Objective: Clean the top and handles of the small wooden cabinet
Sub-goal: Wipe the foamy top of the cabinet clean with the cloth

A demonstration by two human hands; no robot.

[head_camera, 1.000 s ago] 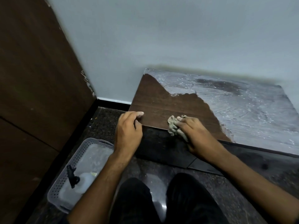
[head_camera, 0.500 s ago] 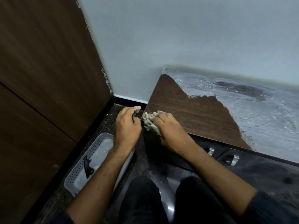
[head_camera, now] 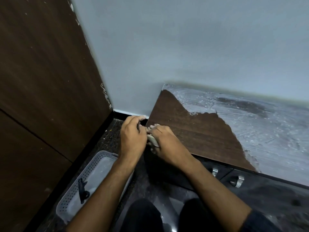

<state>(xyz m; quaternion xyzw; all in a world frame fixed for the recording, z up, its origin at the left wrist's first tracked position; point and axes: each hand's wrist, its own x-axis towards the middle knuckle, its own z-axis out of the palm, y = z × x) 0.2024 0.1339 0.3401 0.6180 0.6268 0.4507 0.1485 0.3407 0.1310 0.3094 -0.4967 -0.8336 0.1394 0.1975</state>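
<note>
The small wooden cabinet (head_camera: 192, 131) stands against the pale wall (head_camera: 184, 47), low and to the right of centre, with its left front corner nearest the person. Its top is divided: a wedge of bare dark wood at the left front, and a grey-white film (head_camera: 259, 124) over the rest, running to the back and right. Two metal handles (head_camera: 237, 181) show on the dark front below the top edge, apparently not yet wiped. At the left front corner the right hand (head_camera: 164, 144) grips a bunched pale cloth (head_camera: 152, 139), fingers curled round it and pressed against the corner edge. The left hand (head_camera: 133, 138) sits just beside it, touching or nearly so, fingers loosely curled over the corner; whether it holds anything cannot be told. In judgement, the step in hand is clearing the corner and edge. To do it well, the cloth should be refolded to a clean face, drawn along the edge with steady pressure, and later strokes should overlap the film's ragged border so that no streak remains. On the dark floor to the left, a perforated grey basket (head_camera: 66, 201) holds a bottle with a black trigger (head_camera: 82, 191), beside a brown wooden panel (head_camera: 41, 81).
</note>
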